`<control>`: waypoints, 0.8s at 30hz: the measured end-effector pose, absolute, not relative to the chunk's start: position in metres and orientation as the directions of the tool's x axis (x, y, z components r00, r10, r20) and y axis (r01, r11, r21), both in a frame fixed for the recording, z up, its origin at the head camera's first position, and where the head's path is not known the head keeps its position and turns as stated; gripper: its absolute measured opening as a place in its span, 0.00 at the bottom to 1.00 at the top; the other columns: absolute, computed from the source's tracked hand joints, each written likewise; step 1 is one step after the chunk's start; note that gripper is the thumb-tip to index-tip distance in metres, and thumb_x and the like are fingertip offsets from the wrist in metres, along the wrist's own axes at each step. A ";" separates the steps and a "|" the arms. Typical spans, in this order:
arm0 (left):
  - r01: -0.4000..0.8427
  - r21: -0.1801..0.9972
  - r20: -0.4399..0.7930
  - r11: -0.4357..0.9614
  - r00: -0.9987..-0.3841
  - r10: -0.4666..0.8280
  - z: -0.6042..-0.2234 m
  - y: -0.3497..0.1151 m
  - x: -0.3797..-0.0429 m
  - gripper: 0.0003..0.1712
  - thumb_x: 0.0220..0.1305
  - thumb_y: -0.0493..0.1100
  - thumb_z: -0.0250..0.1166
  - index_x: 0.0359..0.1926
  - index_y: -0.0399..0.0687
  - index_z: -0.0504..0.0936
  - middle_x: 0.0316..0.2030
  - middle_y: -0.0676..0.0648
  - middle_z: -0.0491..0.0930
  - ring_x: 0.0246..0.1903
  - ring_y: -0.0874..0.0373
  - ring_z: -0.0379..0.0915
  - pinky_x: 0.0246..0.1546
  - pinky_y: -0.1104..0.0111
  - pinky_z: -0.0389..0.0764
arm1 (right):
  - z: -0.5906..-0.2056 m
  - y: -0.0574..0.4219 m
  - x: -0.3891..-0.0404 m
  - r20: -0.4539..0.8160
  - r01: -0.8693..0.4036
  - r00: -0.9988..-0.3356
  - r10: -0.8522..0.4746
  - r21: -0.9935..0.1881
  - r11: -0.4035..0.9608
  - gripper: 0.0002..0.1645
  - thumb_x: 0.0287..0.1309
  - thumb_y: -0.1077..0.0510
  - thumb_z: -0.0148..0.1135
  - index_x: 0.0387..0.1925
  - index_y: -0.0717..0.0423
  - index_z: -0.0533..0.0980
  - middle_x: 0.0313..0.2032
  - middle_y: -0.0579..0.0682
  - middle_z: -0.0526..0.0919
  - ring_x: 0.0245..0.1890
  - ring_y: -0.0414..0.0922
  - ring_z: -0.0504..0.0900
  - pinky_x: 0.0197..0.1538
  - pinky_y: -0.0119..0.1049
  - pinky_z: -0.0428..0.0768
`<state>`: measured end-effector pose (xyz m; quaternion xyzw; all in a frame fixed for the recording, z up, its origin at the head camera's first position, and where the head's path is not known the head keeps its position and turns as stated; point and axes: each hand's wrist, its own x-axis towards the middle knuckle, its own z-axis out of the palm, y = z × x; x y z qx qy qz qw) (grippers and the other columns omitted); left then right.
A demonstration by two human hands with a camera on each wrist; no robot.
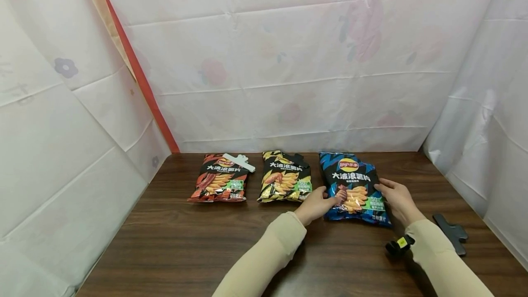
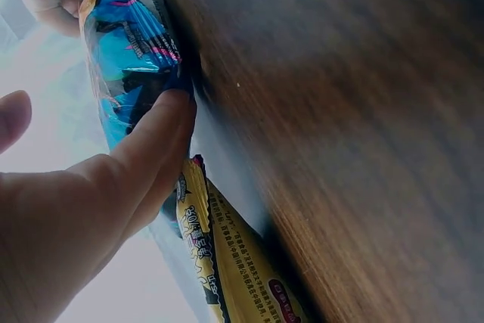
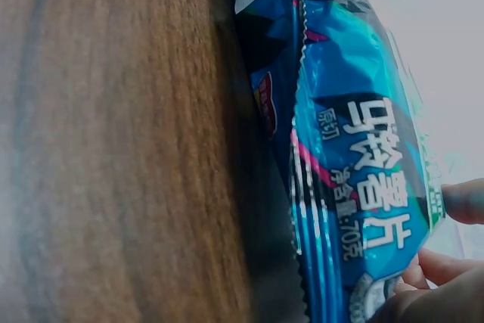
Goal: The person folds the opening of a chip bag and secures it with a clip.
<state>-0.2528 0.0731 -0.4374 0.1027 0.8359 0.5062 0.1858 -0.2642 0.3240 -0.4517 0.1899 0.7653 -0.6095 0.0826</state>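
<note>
Both hands hold a blue bag of potato chips (image 1: 350,187), which lies face up at the right of the table, its top right corner folded over. My left hand (image 1: 315,204) grips its left edge, thumb over the front; in the left wrist view the fingers (image 2: 155,130) reach along the bag's side. On the opposite edge is my right hand (image 1: 398,198), with thumb (image 3: 463,200) and fingers on either side of the bag's border in the right wrist view. Beside my right forearm lies a dark grey clip (image 1: 451,233).
Left of the blue bag lies a yellow chip bag (image 1: 284,180) with a black clip (image 1: 296,160) on its top right corner. Farther left, a red chip bag (image 1: 218,182) carries a white clip (image 1: 240,162). Sheeted walls (image 1: 288,58) border the wooden table (image 1: 185,246).
</note>
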 end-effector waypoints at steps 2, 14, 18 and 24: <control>-0.016 0.887 -0.205 0.462 -0.910 0.361 -0.438 0.073 -0.252 0.41 0.68 0.55 0.60 0.73 0.38 0.60 0.66 0.37 0.70 0.66 0.44 0.66 0.64 0.52 0.70 | -0.451 0.324 -0.262 -0.357 0.389 -0.915 0.186 -0.904 0.179 0.39 0.75 0.50 0.43 0.77 0.61 0.43 0.76 0.68 0.41 0.74 0.66 0.46 0.71 0.60 0.57; 0.013 0.881 -0.189 0.473 -0.907 0.377 -0.439 0.068 -0.246 0.40 0.67 0.55 0.61 0.71 0.37 0.63 0.64 0.37 0.72 0.64 0.45 0.68 0.62 0.53 0.71 | -0.453 0.322 -0.250 -0.344 0.370 -0.922 0.179 -0.918 0.140 0.37 0.76 0.52 0.44 0.76 0.62 0.45 0.75 0.68 0.46 0.74 0.64 0.50 0.71 0.61 0.58; 0.017 0.876 -0.192 0.482 -0.905 0.380 -0.438 0.066 -0.244 0.40 0.67 0.56 0.61 0.71 0.37 0.63 0.64 0.37 0.72 0.65 0.45 0.68 0.63 0.53 0.71 | -0.453 0.322 -0.246 -0.334 0.362 -0.925 0.182 -0.921 0.144 0.37 0.76 0.51 0.44 0.76 0.61 0.46 0.75 0.68 0.47 0.73 0.63 0.53 0.70 0.61 0.58; 0.014 0.865 -0.202 0.501 -0.905 0.375 -0.438 0.065 -0.241 0.40 0.67 0.57 0.60 0.72 0.38 0.63 0.66 0.38 0.69 0.66 0.45 0.66 0.63 0.52 0.70 | -0.452 0.321 -0.239 -0.323 0.348 -0.930 0.172 -0.926 0.142 0.38 0.75 0.51 0.45 0.77 0.61 0.46 0.75 0.66 0.49 0.73 0.61 0.53 0.70 0.60 0.59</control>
